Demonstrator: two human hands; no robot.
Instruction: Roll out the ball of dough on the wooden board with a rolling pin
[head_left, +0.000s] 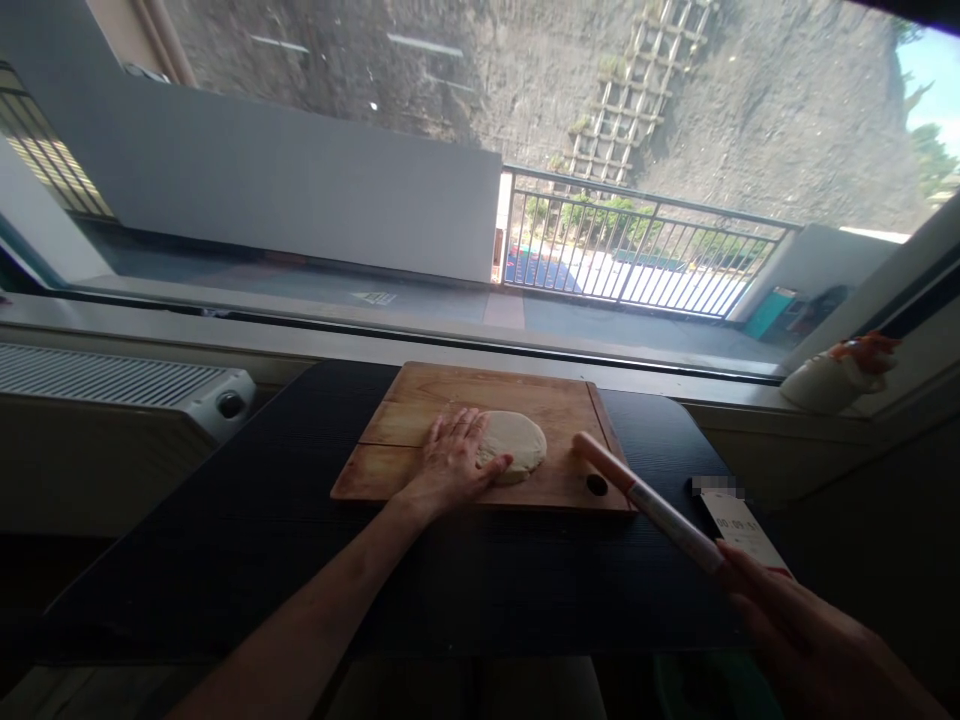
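Observation:
A flat round of pale dough (517, 445) lies on a wooden cutting board (420, 385). My left hand (454, 455) rests against the dough's left side, palm down with its fingers stretched out. Its thumb touches the dough's near edge. My right hand (795, 610) is closed around one end of a wooden rolling pin (660, 515), partly wrapped in a label or film. The pin slants away from me, its far tip over the right part of the board, apart from the dough.
Under the board stands a black table (480, 580). A phone (739, 530) showing a timer lies at its right edge, near my right hand. Left of the table is a white radiator (217, 390). A pale pot (821, 382) sits on the sill at the right, below a large window.

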